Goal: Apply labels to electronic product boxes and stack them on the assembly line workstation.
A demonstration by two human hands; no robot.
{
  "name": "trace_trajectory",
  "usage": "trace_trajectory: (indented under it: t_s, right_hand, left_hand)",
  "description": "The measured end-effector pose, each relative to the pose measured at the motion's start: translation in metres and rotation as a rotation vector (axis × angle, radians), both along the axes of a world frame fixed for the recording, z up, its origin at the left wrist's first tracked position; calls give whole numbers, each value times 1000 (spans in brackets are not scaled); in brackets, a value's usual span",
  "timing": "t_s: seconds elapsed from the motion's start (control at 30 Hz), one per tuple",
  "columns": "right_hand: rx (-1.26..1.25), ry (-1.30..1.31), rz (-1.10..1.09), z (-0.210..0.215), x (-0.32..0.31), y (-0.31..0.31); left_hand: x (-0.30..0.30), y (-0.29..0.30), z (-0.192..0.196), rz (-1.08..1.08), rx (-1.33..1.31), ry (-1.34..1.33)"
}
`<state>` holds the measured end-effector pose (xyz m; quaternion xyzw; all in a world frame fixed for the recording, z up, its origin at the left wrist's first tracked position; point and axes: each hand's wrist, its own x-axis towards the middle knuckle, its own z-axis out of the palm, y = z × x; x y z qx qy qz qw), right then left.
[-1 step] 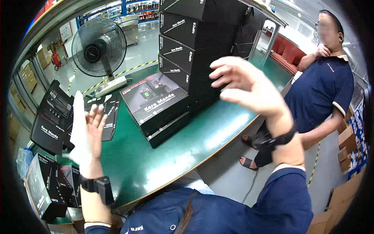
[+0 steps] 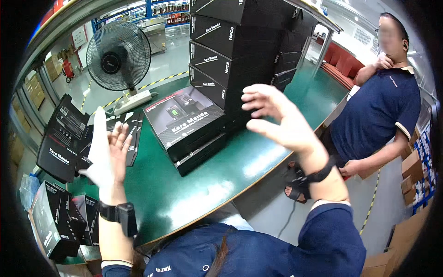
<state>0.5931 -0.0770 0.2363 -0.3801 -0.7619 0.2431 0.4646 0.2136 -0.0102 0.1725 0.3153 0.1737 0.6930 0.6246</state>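
My left hand (image 2: 119, 154) is raised over the left side of the green table, fingers apart and open. A white, pale shape (image 2: 104, 159) runs along its outer side; I cannot tell if it is a glove or another covering. Beyond that hand lie flat black printed cartons (image 2: 137, 134). My right hand (image 2: 277, 117) hovers above the table's right part, fingers curved and spread, with nothing in it. Between the hands sits a flat black box (image 2: 187, 120) with a printed grey top, resting on another black box (image 2: 200, 154). Neither hand touches the boxes.
A tall stack of black boxes (image 2: 212, 57) stands at the back. A fan (image 2: 118, 55) and a white power strip (image 2: 132, 101) are behind the green table (image 2: 203, 189). An unfolded black carton (image 2: 62, 138) and more boxes (image 2: 55, 219) sit left. A person (image 2: 376, 108) stands right.
My right hand has moved left and down, nearer to the stacked boxes. My left hand has shifted slightly right and down. The other person's lower hand now shows beside my right wrist.
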Motion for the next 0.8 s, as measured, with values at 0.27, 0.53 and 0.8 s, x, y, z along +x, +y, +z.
trace_trajectory:
  t_s: [0.27,0.53,0.8]
  right_hand:
    - [-213,609,-381,-162,-87,23]
    - [-258,719,-187,-167,-99,-32]
    - [-188,412,-30,-118,-69,-68]
  left_hand:
    - [19,87,-70,92,189,749]
    - [55,35,-42,92,-80,343]
    - [10,-42,-40,171,-293,385]
